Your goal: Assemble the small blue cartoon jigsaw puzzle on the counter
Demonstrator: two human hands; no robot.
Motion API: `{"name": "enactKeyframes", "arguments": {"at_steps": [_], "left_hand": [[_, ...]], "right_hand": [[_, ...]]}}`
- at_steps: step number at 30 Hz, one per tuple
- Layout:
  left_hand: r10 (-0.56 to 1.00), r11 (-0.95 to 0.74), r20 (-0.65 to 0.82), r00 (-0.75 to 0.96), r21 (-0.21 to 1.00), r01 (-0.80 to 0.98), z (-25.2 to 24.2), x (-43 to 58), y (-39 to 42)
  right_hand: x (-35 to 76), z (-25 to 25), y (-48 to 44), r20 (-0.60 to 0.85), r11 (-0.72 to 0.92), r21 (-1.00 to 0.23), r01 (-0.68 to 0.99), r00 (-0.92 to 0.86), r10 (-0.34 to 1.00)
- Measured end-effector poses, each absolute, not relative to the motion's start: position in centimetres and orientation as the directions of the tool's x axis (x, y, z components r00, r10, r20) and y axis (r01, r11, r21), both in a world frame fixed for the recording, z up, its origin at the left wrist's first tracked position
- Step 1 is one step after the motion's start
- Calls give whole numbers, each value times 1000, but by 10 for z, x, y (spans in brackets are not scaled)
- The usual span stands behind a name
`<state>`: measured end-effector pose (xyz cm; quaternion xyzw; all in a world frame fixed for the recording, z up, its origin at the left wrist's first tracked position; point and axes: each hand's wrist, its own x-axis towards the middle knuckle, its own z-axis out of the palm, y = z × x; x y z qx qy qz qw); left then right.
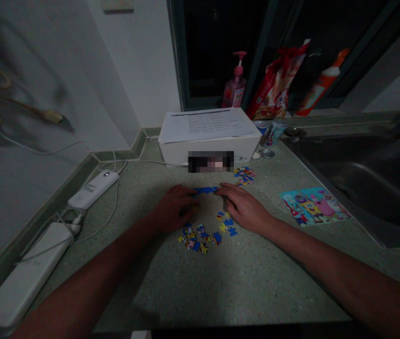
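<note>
Both my hands rest on a speckled green counter (242, 278) over jigsaw pieces. My left hand (174, 206) lies palm down, its fingertips on the left end of a joined strip of blue puzzle pieces (206, 190). My right hand (243, 206) lies palm down too, with its fingers touching the right end of that strip. A loose heap of small coloured puzzle pieces (200, 238) sits just below and between my hands. A smaller cluster of pieces (244, 175) lies beyond my right hand.
A white box (209, 141) with a printed sheet on top stands behind the pieces. A cartoon picture card (313, 205) lies at right, beside a steel sink (369, 174). Power strips (92, 189) and cables run along the left wall. Bottles (234, 87) and a red bag (277, 84) line the window sill.
</note>
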<state>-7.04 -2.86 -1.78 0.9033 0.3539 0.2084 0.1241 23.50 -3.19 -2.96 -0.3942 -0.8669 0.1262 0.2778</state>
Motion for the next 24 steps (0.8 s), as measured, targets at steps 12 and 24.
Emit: {"name": "enactKeyframes", "arguments": {"at_steps": [12, 24], "left_hand": [[690, -720, 282, 666, 360, 593, -15, -71, -29], [704, -705, 262, 660, 371, 604, -14, -70, -29]], "right_hand": [[234, -29, -31, 375, 657, -439, 613, -540, 754], [234, -27, -31, 375, 658, -449, 605, -541, 753]]}}
